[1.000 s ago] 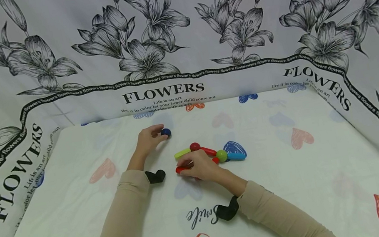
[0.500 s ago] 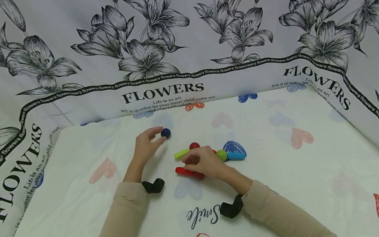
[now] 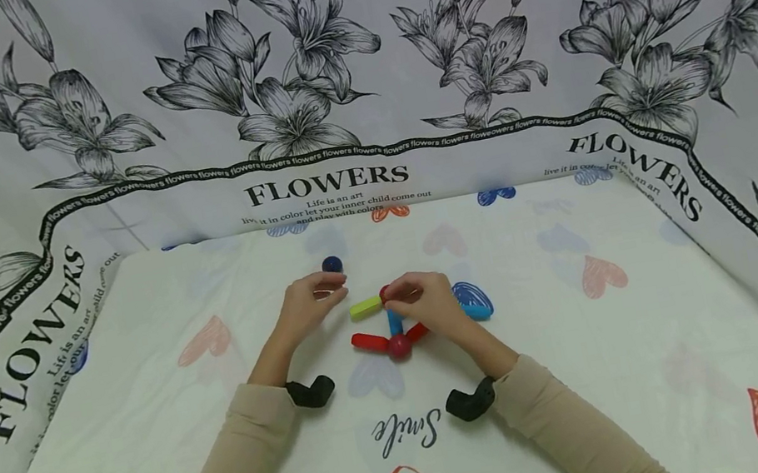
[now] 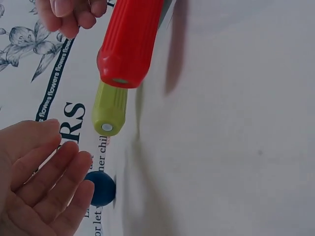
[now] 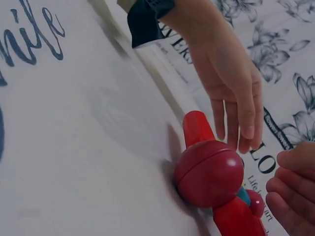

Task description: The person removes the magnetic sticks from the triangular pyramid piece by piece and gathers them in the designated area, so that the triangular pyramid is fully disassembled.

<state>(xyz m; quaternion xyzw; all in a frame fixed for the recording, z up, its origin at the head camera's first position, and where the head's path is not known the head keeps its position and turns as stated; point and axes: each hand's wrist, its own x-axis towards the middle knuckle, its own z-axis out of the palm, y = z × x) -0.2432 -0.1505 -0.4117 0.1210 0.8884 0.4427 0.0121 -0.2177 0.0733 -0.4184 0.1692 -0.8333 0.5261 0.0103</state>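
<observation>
My left hand [image 3: 308,308] hovers before the dark blue ball [image 3: 332,264], holding nothing; its loosely bent fingers also show beside the ball [image 4: 102,189] in the left wrist view. On the cloth lies a joined figure of magnetic sticks and balls. A nearer red ball [image 3: 399,347] joins two red sticks [image 3: 371,343] and a blue stick [image 3: 395,321]. Farther back, a yellow-green stick [image 3: 365,307] meets another red ball [image 5: 255,202]. My right hand [image 3: 430,301] is over this far part and hides some of it. In the right wrist view its fingers [image 5: 290,191] appear apart from the far ball.
A light blue stick [image 3: 476,311] sticks out to the right of my right hand. Black wrist devices [image 3: 471,402] sit on both wrists. The heart-printed white cloth [image 3: 569,406] covers the table, and a flower-printed curtain [image 3: 509,154] stands behind it.
My left hand has drawn back from the blue ball, which stays put. The right hand has left the near red stick and moved back and right, uncovering the near red ball and blue stick.
</observation>
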